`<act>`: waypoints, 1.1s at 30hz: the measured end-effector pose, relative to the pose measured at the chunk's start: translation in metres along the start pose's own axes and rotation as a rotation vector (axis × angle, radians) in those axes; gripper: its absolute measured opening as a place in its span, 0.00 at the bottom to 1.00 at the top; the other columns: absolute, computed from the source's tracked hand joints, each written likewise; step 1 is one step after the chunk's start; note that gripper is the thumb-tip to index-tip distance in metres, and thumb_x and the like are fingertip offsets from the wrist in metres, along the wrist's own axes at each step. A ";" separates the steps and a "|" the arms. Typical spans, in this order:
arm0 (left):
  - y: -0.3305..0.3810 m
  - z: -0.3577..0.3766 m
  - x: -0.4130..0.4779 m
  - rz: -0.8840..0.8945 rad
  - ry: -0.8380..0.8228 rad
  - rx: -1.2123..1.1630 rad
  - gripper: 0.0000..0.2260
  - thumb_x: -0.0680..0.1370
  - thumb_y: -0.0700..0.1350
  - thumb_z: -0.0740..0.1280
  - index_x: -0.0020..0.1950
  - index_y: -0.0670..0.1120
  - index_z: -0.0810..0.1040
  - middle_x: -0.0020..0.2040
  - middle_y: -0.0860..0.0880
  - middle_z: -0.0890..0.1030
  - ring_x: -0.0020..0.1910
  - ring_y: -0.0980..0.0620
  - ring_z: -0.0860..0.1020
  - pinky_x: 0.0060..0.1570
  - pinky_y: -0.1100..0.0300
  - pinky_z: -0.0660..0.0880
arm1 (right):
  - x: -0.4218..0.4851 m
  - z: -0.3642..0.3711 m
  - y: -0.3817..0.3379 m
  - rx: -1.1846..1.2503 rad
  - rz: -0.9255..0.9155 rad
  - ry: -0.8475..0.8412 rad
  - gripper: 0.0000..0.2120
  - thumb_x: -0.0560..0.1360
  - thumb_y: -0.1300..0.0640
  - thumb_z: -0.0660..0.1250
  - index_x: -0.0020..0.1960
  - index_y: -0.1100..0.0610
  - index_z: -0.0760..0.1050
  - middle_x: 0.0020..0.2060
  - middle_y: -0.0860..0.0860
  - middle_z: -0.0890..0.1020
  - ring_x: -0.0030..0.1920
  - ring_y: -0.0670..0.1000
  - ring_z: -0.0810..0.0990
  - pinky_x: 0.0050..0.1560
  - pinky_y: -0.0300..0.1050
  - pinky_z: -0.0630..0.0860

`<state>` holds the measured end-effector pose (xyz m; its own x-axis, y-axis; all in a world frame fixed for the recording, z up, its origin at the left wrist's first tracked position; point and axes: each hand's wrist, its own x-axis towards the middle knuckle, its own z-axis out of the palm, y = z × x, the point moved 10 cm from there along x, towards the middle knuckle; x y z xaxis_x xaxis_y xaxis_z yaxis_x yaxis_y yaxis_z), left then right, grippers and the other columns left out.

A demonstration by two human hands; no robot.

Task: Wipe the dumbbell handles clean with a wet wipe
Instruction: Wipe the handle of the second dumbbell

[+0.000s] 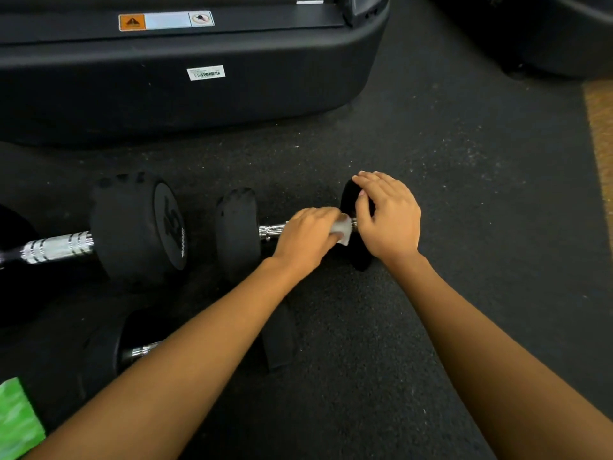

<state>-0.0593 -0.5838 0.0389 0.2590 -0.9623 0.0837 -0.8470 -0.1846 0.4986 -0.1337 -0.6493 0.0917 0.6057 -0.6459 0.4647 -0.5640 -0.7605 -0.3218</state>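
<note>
Three dumbbells lay on a black rubber floor (431, 161). One white wet wipe (343, 229) sat on the chrome handle (272, 230) of the middle dumbbell (237, 227), held there by the curled fingers of the left hand (308, 237). The right hand (388, 217) gripped that dumbbell's right head (347, 195), fingers curved over its top. One larger dumbbell (136, 227) lay to the left, and the third dumbbell (99, 353) lay under the left forearm. One green packet (16, 419) sat at the lower left corner. One black machine base (199, 104) bearing two labels (166, 20) stood behind.
</note>
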 end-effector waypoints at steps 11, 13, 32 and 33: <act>0.013 0.000 0.006 0.059 -0.005 0.004 0.11 0.74 0.41 0.68 0.55 0.41 0.76 0.55 0.44 0.79 0.56 0.45 0.75 0.56 0.53 0.70 | 0.000 0.000 0.001 0.011 0.004 0.011 0.19 0.76 0.54 0.54 0.58 0.59 0.79 0.56 0.53 0.81 0.61 0.53 0.76 0.64 0.51 0.70; 0.015 -0.005 -0.004 0.162 0.027 0.080 0.15 0.71 0.38 0.71 0.56 0.40 0.76 0.57 0.43 0.77 0.56 0.44 0.75 0.55 0.52 0.70 | 0.000 0.000 0.000 0.006 0.002 0.007 0.19 0.76 0.54 0.54 0.58 0.59 0.79 0.56 0.54 0.81 0.61 0.53 0.76 0.64 0.51 0.70; 0.008 0.001 0.000 0.049 0.080 -0.027 0.15 0.73 0.40 0.69 0.60 0.43 0.73 0.58 0.46 0.76 0.59 0.49 0.72 0.55 0.58 0.69 | -0.001 -0.001 0.000 0.000 0.010 0.019 0.19 0.76 0.55 0.54 0.57 0.59 0.79 0.56 0.53 0.81 0.61 0.53 0.76 0.64 0.50 0.69; 0.011 0.003 0.002 0.046 0.068 -0.047 0.15 0.74 0.40 0.69 0.60 0.43 0.73 0.58 0.46 0.76 0.59 0.49 0.72 0.55 0.58 0.69 | 0.000 -0.001 0.000 -0.001 0.014 0.016 0.19 0.76 0.54 0.54 0.57 0.59 0.79 0.56 0.53 0.81 0.61 0.53 0.76 0.64 0.50 0.69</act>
<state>-0.0690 -0.5887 0.0419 0.2521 -0.9535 0.1652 -0.8367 -0.1290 0.5322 -0.1345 -0.6492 0.0920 0.5891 -0.6551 0.4731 -0.5730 -0.7515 -0.3270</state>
